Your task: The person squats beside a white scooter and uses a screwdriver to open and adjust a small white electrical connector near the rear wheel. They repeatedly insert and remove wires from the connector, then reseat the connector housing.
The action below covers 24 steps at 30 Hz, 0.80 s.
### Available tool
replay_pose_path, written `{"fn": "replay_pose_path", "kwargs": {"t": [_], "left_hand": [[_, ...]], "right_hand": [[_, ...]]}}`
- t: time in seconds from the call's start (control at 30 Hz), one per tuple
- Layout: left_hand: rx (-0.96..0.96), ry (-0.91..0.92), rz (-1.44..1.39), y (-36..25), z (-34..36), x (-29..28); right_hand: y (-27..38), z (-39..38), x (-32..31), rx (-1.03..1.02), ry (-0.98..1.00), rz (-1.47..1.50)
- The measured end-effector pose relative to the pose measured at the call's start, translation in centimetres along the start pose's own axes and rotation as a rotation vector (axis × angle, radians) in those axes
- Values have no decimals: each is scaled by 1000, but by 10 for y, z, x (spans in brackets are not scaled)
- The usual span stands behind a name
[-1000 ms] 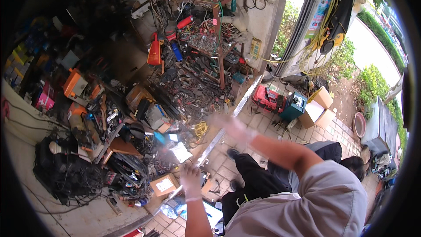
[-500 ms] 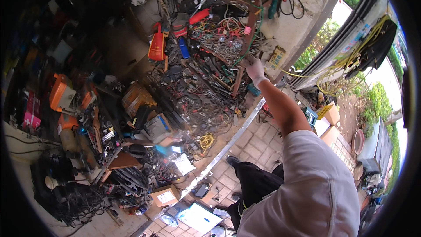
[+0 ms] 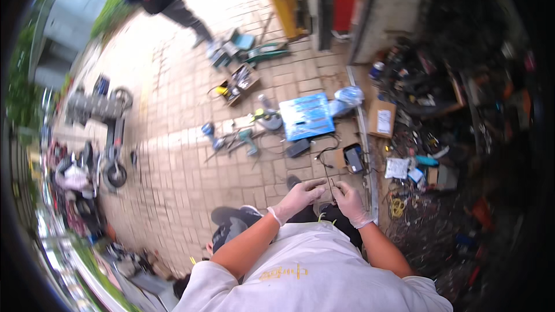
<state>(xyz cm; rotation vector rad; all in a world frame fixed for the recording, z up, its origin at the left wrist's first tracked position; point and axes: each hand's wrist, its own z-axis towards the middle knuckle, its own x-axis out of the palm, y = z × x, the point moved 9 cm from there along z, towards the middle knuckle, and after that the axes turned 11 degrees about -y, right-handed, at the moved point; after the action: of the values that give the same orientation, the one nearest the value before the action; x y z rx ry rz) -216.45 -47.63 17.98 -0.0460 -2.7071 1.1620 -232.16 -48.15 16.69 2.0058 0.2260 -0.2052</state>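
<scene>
Both my hands wear thin translucent gloves and are close together in front of my body. My right hand [image 3: 349, 202] is closed, with its fingertips pinching a thin dark rod-like piece [image 3: 330, 184], which may be a tool or a length of cable. Just left of it, my left hand [image 3: 302, 197] has its fingers stretched toward the piece; whether they touch it, I cannot tell. Beyond my hands, an open box with a dark device [image 3: 353, 159] and a black block with a cable [image 3: 298, 148] lie on the paving.
A blue-white sheet [image 3: 305, 117], cordless drills [image 3: 248, 141] and an open box of tools [image 3: 238, 84] lie on the bricks. A metal sill [image 3: 365, 138] borders the cluttered workshop floor at right. A scooter [image 3: 113, 138] stands at left. Another person [image 3: 167, 0] is at far left.
My view has swung from the piled tools to the paving outside. My right arm, stretched out toward the pile before, is drawn in, and my left hand has come into view beside it.
</scene>
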Motion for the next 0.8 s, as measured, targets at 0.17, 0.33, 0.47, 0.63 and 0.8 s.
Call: {"fn": "replay_pose_path", "kwargs": {"t": [0.17, 0.33, 0.47, 0.63, 0.8], "left_hand": [[68, -389, -323, -25, -72, -179], [331, -893, -734, -18, -167, -315], [283, -1103, -1013, 12, -223, -384], [332, -1146, -1248, 50, -240, -465], [334, -1119, -1462, 82, -204, -595]], "right_hand": [[126, 0, 191, -309, 484, -269], [202, -25, 353, -686, 749, -374], [222, -47, 453, -498, 1072, -401], [226, -28, 573, 129, 1112, -271], [225, -27, 745, 623, 1174, 265]]}}
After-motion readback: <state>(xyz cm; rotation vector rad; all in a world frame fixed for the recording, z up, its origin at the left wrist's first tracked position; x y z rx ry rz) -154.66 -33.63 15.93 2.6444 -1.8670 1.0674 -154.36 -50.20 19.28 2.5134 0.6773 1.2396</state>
